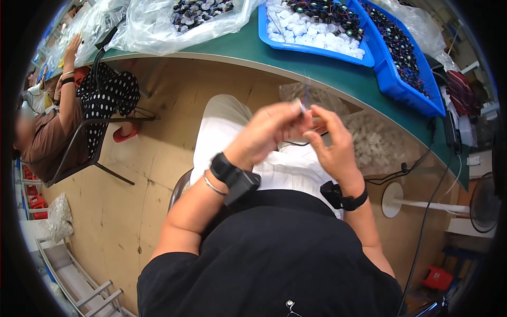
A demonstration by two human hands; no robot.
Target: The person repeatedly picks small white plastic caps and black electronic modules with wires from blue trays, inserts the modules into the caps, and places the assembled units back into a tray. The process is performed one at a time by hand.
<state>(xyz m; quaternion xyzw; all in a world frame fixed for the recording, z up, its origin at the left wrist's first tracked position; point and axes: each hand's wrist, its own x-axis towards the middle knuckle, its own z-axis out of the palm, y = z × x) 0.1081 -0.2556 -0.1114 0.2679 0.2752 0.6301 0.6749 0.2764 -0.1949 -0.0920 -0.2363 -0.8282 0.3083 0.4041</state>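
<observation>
Above my lap, my left hand (pixel 269 129) is closed, thumb and fingers pinching a small part with thin wires (pixel 307 94) that stick up past the fingertips. Blur and the fingers hide most of this part. Close beside it on the right is my right hand (pixel 335 145), its fingers curved and the thumb apart from them. The right fingertips come near the wired part; whether they touch it I cannot tell. A thin dark strand (pixel 297 143) shows between the two hands. Each wrist wears a black strapped device, and a bangle circles the left one.
The green table (pixel 222 46) curves ahead. On it stand a blue tray (pixel 317 52) of white caps and wired parts, another blue bin (pixel 393 87), and a plastic bag (pixel 153 39). A bag of pale pieces (pixel 377 140) lies below. Left sits a person (pixel 58 121); a fan (pixel 483 203) is right.
</observation>
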